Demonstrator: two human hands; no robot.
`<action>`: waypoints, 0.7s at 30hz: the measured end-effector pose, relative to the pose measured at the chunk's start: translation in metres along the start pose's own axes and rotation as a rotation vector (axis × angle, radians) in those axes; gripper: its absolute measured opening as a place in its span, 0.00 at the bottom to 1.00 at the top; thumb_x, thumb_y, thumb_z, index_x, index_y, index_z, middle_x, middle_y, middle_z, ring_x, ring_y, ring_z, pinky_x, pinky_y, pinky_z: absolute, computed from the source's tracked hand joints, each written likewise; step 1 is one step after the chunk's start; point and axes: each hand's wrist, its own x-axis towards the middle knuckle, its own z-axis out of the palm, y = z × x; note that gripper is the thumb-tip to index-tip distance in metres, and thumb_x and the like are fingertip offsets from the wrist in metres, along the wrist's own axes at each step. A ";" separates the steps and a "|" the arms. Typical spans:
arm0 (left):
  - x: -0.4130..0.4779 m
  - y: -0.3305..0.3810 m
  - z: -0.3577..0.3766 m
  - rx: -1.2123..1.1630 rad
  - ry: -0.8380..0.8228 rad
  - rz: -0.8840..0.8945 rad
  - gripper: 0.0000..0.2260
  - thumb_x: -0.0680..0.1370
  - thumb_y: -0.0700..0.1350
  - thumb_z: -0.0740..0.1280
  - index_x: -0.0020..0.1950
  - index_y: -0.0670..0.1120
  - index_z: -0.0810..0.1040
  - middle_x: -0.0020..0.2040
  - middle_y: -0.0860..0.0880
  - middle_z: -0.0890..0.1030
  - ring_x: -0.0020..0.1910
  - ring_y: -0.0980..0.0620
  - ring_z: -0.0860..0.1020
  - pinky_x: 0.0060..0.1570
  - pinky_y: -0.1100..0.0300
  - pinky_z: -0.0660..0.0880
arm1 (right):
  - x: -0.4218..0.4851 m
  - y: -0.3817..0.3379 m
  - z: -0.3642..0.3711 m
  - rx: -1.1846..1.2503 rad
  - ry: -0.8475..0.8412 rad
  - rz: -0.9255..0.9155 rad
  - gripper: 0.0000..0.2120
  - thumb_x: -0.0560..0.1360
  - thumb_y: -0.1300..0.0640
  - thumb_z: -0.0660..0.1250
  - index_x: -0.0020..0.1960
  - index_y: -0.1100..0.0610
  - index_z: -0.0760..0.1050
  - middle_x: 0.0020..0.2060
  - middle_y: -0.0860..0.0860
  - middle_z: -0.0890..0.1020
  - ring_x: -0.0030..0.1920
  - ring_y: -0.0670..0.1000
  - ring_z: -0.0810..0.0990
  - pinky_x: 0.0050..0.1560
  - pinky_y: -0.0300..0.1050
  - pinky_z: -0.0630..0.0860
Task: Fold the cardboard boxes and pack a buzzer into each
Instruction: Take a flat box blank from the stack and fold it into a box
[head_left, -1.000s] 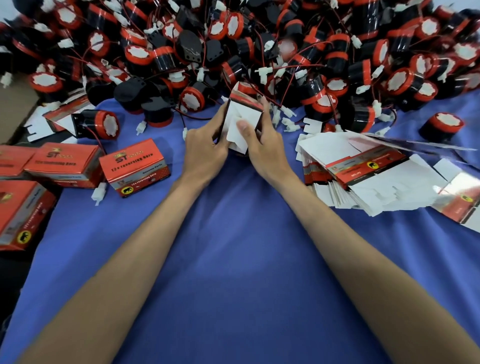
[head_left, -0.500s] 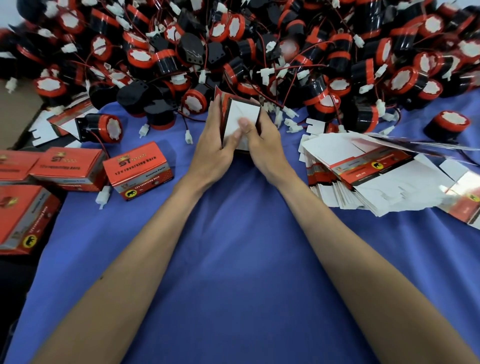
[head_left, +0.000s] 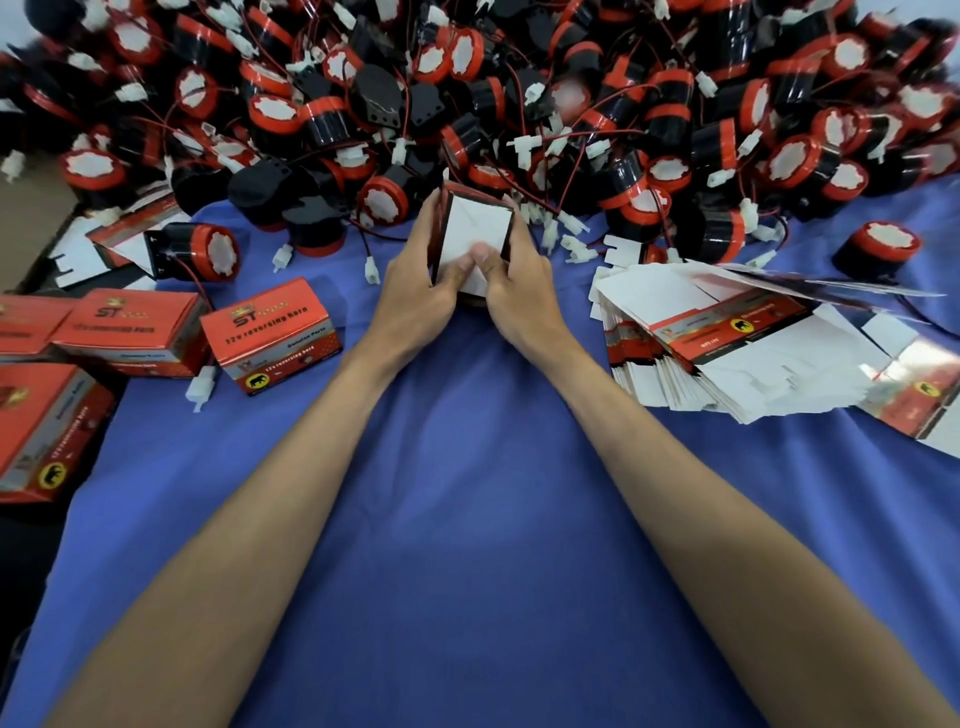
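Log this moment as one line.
step: folding box; left hand: grips box; right hand: grips box; buzzers: piled behind; flat boxes: stacked right

The left forearm (head_left: 291, 441) and right forearm (head_left: 654, 441) are bare along their whole visible length, slim and smooth. The left hand (head_left: 415, 296) and right hand (head_left: 524, 296) are bare as well, thumbnails cut short.

Your bench (head_left: 467, 519), blue-covered: buzzer heap (head_left: 519, 104) along far edge, flat box blanks (head_left: 727, 358) stacked at right, folded red boxes (head_left: 272, 335) at left, one stray buzzer (head_left: 883, 247) far right
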 end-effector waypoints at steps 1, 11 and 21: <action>-0.001 0.000 -0.001 -0.014 0.021 -0.004 0.28 0.80 0.39 0.65 0.78 0.40 0.55 0.73 0.45 0.68 0.72 0.53 0.68 0.70 0.53 0.68 | 0.000 0.000 0.000 -0.004 0.000 -0.002 0.23 0.80 0.62 0.60 0.73 0.64 0.61 0.51 0.46 0.76 0.47 0.35 0.72 0.45 0.19 0.65; -0.007 0.001 -0.002 -0.025 0.128 0.020 0.27 0.77 0.36 0.69 0.73 0.38 0.64 0.64 0.54 0.72 0.61 0.70 0.71 0.64 0.67 0.69 | -0.003 0.000 0.000 0.050 -0.010 0.046 0.21 0.80 0.61 0.60 0.72 0.62 0.64 0.52 0.45 0.77 0.51 0.40 0.75 0.52 0.25 0.70; -0.007 0.001 -0.006 -0.006 -0.027 -0.002 0.25 0.81 0.39 0.65 0.77 0.43 0.61 0.70 0.47 0.74 0.69 0.53 0.72 0.66 0.54 0.71 | -0.006 -0.006 -0.003 0.227 0.028 0.081 0.25 0.78 0.57 0.66 0.73 0.60 0.63 0.51 0.43 0.79 0.49 0.32 0.77 0.47 0.26 0.72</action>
